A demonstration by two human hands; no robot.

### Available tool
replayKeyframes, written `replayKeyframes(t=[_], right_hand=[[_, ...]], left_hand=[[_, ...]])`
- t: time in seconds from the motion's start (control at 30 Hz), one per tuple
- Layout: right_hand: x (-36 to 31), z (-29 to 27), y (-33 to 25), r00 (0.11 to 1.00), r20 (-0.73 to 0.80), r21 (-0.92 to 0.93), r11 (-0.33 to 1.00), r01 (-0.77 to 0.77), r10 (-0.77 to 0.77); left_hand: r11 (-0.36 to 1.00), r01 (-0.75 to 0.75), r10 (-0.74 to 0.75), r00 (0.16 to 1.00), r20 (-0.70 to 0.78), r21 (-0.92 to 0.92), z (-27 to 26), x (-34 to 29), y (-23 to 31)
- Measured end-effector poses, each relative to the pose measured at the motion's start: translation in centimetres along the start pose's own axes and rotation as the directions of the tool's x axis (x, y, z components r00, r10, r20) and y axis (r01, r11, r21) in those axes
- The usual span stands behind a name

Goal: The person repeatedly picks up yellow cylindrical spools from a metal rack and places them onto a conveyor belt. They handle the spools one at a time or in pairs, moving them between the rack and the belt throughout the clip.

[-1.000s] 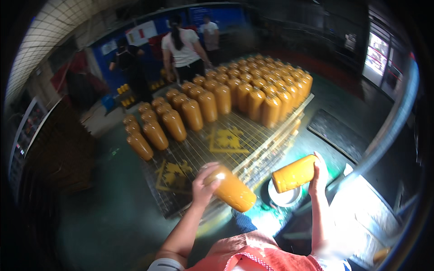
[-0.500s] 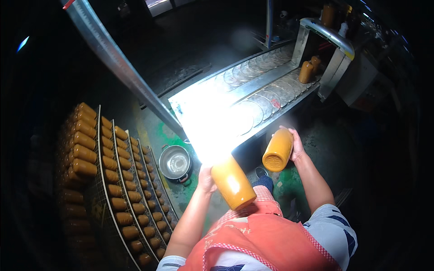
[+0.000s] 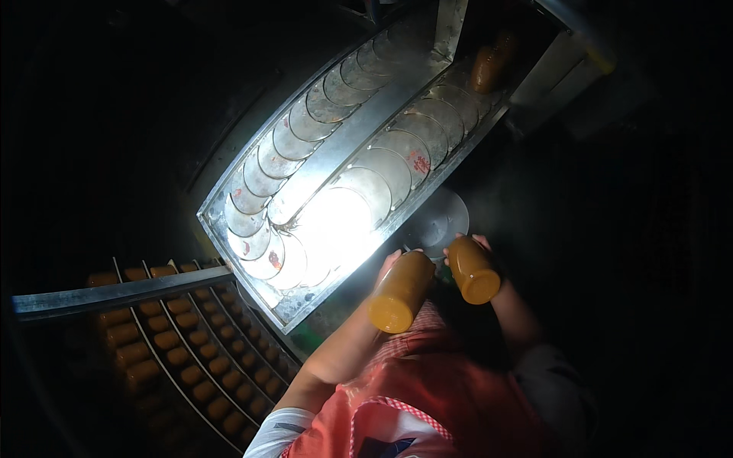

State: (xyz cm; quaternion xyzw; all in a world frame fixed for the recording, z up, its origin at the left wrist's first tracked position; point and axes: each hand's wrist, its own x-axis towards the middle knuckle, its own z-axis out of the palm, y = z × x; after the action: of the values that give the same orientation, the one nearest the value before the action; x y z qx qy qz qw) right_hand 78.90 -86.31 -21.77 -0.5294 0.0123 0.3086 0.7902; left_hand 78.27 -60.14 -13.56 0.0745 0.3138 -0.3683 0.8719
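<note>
My left hand [image 3: 387,265] is closed around an orange-brown jar [image 3: 402,294], tilted with its base toward me. A second jar of the same kind [image 3: 473,271] is gripped in my right hand [image 3: 481,243], its base also facing me. Both jars are in front of my red apron [image 3: 427,389], close together but apart. Just beyond them runs the near edge of a metal conveyor [image 3: 282,172] with overlapping plates in two lanes. The fingers are partly hidden behind the jars. Another orange-brown jar [image 3: 489,70] stands at the conveyor's far right end.
Slatted racks [image 3: 177,378] at the lower left hold many similar jars lying on their sides. A metal bar [image 3: 122,292] crosses above them. Below the conveyor's near edge is a round grey basin [image 3: 437,221]. Strong glare covers the middle of the conveyor, and the surroundings are dark.
My view has turned, and the conveyor now fills more of the middle. Both hands still hold their jars, which have come closer together. The racks appear lower in the view.
</note>
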Motion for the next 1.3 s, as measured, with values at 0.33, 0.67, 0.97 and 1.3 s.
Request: replayKeyframes(t=[0.33, 0.67, 0.97, 1.3], right_hand=[[-2.7, -14.7, -1.9, 0.959, 0.283, 0.832, 0.492, -0.258, 0.024], [0.4, -15.0, -7.5, 0.923, 0.379, 0.671, 0.668, -0.321, 0.063], [16.4, 0.3, -17.6, 0.857, -0.242, -0.311, 0.873, 0.375, -0.454], [25.3, 9.4, -14.3, 0.706, 0.185, -0.894, 0.182, 0.41, -0.683]], left_hand=[[0.985, -0.024, -0.007, 0.984, 0.177, 0.173, 1.9, 10.4, -4.0], [0.969, -0.246, 0.222, 0.906, 0.36, 0.022, -2.3, 8.3, -2.5], [-0.371, -0.303, 0.908, 0.077, 0.411, 0.877, 4.0, -5.3, 11.2], [-0.686, 0.129, 0.727, 0.078, 0.683, 0.716, 3.1, 1.8, 12.3]])
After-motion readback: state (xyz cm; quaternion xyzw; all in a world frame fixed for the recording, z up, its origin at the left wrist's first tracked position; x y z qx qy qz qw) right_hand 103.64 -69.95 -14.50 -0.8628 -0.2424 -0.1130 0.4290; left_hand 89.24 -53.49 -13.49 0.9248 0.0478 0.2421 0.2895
